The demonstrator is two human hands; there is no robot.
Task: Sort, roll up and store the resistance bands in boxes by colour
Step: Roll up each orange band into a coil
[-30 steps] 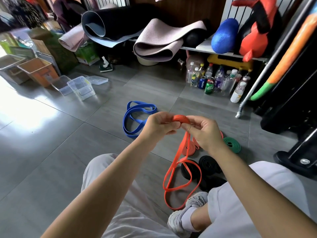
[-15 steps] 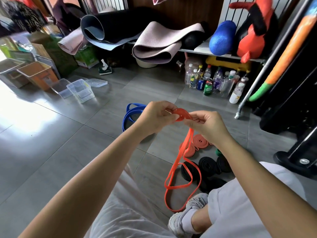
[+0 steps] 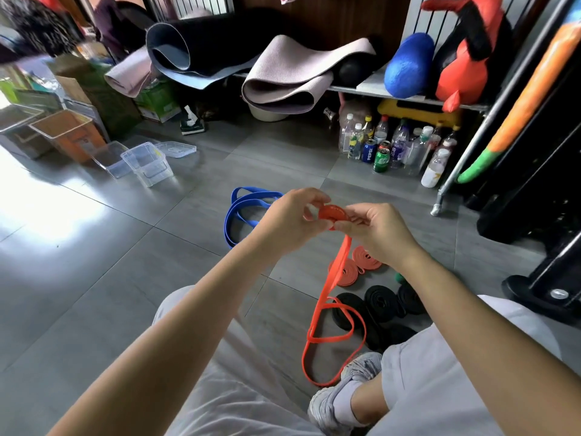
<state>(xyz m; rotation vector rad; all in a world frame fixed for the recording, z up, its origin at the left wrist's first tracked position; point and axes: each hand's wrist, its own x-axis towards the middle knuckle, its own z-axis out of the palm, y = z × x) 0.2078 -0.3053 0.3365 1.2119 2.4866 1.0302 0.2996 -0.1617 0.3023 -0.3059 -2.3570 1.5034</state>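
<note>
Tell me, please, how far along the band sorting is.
Done: two orange rolls and several black rolls already lie coiled. In hand: the left hand and right hand coil another orange band. Left: the blue band lies unrolled, and the clear boxes look empty.

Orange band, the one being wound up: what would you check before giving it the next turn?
1. Roll held from both sides: ok. The left hand and right hand both pinch the coiled start of the orange band.
2. Tail untwisted: not ok. The loose loop crosses over itself on the floor near the shoe.
3. Matching pile ready: ok. Two rolled orange bands lie side by side, with the black rolls apart from them.
4. Box ready: ok. Open clear boxes stand on the floor, away to the left.
5. Other bands rolled: not ok. The blue band lies loose.
</note>
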